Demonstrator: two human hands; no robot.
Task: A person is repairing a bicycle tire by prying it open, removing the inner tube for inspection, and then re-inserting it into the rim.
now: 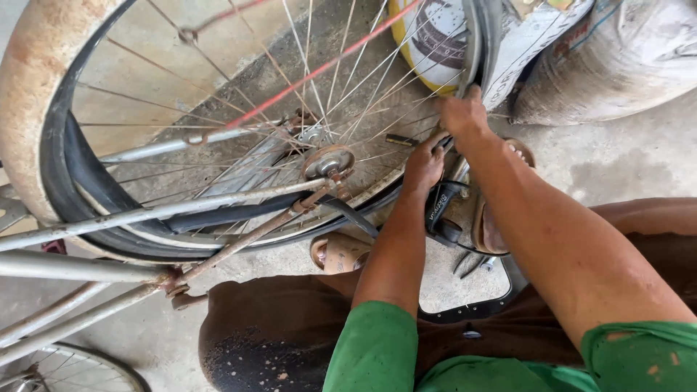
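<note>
A bicycle wheel point(218, 109) with thin spokes and a worn pale tyre fills the left and middle. A black inner tube point(94, 192) hangs loose inside the rim along its lower left. My left hand point(423, 165) presses on the rim's lower right edge, fingers curled over the tyre. My right hand point(463, 115) grips the tyre edge point(475, 51) higher up on the right side. The hub point(328, 161) with its axle nut sits in the middle, and rusty frame stays point(145, 214) run from it to the left.
A black hand pump point(439, 210) and pliers point(468, 261) lie on the concrete floor between my knees. My sandalled feet point(340, 252) rest below the wheel. A yellow-and-white container point(435, 36) and a large grey sack point(617, 58) stand behind. A second wheel point(65, 370) shows at bottom left.
</note>
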